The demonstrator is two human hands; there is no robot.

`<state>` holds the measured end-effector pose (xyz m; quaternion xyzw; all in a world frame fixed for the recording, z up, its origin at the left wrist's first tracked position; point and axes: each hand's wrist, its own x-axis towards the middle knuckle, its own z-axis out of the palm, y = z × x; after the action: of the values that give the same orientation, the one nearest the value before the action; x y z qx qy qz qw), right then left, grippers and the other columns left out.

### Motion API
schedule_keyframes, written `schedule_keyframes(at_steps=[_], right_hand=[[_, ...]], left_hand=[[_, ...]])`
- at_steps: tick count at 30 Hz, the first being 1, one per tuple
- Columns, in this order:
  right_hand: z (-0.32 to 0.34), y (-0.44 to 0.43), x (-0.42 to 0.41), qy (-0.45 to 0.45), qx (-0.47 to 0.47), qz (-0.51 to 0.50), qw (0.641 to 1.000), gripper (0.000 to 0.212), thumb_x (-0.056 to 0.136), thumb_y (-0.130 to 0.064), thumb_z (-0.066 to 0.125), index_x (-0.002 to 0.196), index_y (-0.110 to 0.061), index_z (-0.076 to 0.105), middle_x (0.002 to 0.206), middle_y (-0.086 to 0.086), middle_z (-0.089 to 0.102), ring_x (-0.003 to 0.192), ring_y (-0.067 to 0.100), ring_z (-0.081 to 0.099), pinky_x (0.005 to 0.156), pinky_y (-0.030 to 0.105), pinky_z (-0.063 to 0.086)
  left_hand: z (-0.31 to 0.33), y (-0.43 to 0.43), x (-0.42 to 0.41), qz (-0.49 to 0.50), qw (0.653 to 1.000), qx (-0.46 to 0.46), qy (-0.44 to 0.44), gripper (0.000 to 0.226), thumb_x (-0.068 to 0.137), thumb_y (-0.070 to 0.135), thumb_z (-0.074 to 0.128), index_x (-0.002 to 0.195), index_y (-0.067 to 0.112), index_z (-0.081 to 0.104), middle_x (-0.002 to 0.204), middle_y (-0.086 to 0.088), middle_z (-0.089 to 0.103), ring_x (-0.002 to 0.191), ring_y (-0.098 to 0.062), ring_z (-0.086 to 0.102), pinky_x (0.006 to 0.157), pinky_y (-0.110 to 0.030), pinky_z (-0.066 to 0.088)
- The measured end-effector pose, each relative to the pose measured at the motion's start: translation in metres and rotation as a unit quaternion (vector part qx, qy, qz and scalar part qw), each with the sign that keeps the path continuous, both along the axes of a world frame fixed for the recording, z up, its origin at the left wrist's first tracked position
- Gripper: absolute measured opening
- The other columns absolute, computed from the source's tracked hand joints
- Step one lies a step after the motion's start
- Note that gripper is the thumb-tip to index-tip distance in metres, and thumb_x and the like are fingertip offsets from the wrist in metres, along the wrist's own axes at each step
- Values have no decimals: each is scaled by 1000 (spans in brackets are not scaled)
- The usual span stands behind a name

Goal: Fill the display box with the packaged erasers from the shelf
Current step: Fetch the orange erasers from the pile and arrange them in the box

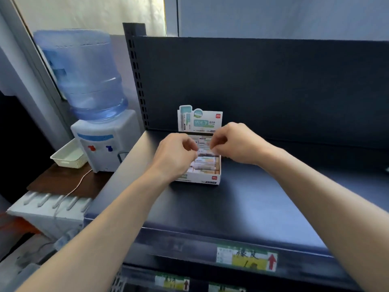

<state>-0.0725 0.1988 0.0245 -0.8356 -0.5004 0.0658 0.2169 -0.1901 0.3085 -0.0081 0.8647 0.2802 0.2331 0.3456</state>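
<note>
Left grip [174,158], right grip [234,144], fingers curled.

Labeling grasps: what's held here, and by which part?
The left hand and right hand appear to pinch one packaged eraser by its opposite ends, fingers curled, over the display box. Blur leaves it unsure.

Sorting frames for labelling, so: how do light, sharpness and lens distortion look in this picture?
Head view: the bright curtain backlights the scene, leaving the dark shelf dim; the wide angle slants the slotted upright and stretches the forearms; left hand, right hand and packaged erasers in the display box are soft; the shelf-edge label is smeared.
</note>
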Motion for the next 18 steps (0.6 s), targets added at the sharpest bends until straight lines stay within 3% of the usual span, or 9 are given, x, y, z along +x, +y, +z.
schedule_keyframes(at_steps=[5,8,12,18], right_hand=[[1,-54,13,-3,44,-110,993,13,86,-14,60,87,-13,73,64,-12,55,57,4,50,53,22,42],[0,-97,23,-12,31,-171,985,12,87,-16,60,87,-15,72,72,-4,62,61,11,54,49,19,41],[1,-165,42,-15,28,-251,967,12,86,-15,60,85,-16,72,77,0,65,59,11,54,41,13,39],[5,-265,76,-6,32,-345,938,11,84,-11,62,83,-14,73,76,1,65,71,17,60,59,23,44]], left_hand=[[16,-45,30,-120,992,22,-37,11,82,13,63,79,23,64,69,15,57,66,-4,51,58,-10,38],[18,-82,54,-198,980,13,-36,9,82,12,63,83,19,68,73,7,63,68,-9,55,62,-20,43],[15,-136,86,-279,960,-7,-15,9,83,12,62,84,19,68,72,8,62,67,-9,54,57,-20,40],[11,-220,132,-365,930,16,41,7,84,13,61,85,16,67,67,9,56,58,-5,50,51,-16,38]])
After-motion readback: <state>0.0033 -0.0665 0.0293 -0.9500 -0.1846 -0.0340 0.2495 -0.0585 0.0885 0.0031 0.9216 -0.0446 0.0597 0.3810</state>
